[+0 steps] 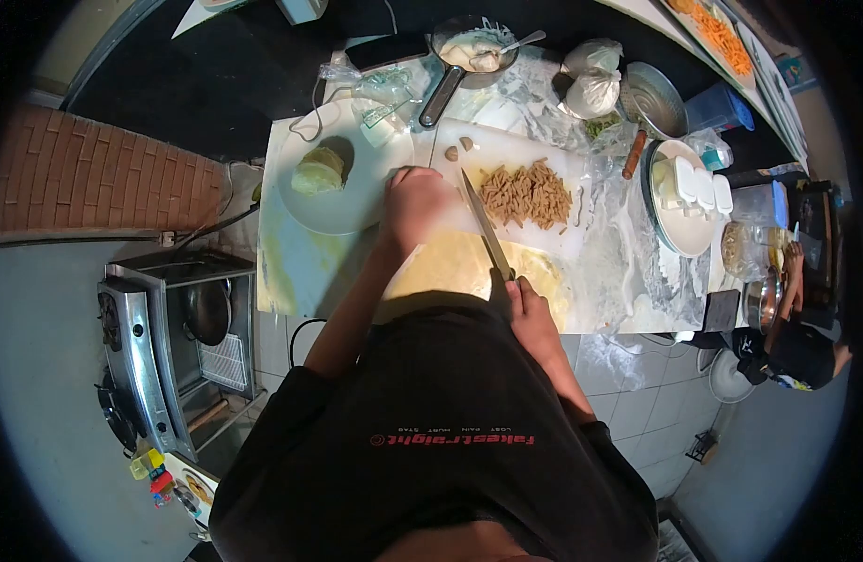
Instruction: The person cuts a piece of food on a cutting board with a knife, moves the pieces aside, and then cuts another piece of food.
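Observation:
My right hand [534, 323] grips the handle of a long kitchen knife [485, 223], its blade pointing away from me across the white cutting board [506, 145]. Right of the blade lies a heap of brown cut strips [528, 194]. Two small brown pieces [458, 149] sit near the board's far left. My left hand [417, 204] is over the board's left edge, smeared by motion, so I cannot tell what its fingers do. Beside it a large pale plate [356, 211] carries a chunk of cabbage [319, 172].
Behind the board stands a black-handled pan [441, 94] with white batter and a spoon. To the right are plastic bags [592, 80], a metal bowl [653, 101] and an oval plate [679, 229] with white containers. Another person [806, 351] works at far right. A stove [127, 342] stands left.

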{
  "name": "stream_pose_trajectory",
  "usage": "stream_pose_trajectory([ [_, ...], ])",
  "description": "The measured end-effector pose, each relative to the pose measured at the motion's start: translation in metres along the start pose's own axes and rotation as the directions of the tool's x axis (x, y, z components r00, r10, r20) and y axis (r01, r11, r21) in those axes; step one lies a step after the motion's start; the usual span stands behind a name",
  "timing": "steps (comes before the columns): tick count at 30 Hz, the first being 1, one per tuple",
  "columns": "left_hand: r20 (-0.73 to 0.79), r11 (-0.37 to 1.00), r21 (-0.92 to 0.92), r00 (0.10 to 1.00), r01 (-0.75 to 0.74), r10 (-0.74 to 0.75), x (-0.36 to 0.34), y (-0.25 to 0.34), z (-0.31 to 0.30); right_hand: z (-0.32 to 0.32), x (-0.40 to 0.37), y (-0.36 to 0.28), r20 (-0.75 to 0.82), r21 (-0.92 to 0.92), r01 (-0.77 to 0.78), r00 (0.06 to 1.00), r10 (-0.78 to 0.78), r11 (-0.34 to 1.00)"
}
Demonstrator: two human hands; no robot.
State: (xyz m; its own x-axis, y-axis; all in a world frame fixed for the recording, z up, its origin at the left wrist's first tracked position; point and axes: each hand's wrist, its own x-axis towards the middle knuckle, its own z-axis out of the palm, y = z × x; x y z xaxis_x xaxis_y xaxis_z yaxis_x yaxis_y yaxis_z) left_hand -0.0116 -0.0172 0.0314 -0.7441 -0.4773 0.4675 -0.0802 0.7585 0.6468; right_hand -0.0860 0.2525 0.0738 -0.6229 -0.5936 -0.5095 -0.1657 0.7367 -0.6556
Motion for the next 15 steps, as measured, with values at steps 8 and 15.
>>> stream_pose_trajectory([
  [8,-0.032,0.993,0.028,0.993,0.111,-0.111,-0.019,0.01,0.0,0.011,0.019,-0.01,-0.021,-0.107,0.041,0.999,-0.044,0.993],
  [15,0.069,0.98,0.176,0.994,-0.093,0.082,-0.026,0.005,0.015,0.018,0.025,-0.016,-0.026,-0.129,0.058,0.998,-0.062,0.99],
])
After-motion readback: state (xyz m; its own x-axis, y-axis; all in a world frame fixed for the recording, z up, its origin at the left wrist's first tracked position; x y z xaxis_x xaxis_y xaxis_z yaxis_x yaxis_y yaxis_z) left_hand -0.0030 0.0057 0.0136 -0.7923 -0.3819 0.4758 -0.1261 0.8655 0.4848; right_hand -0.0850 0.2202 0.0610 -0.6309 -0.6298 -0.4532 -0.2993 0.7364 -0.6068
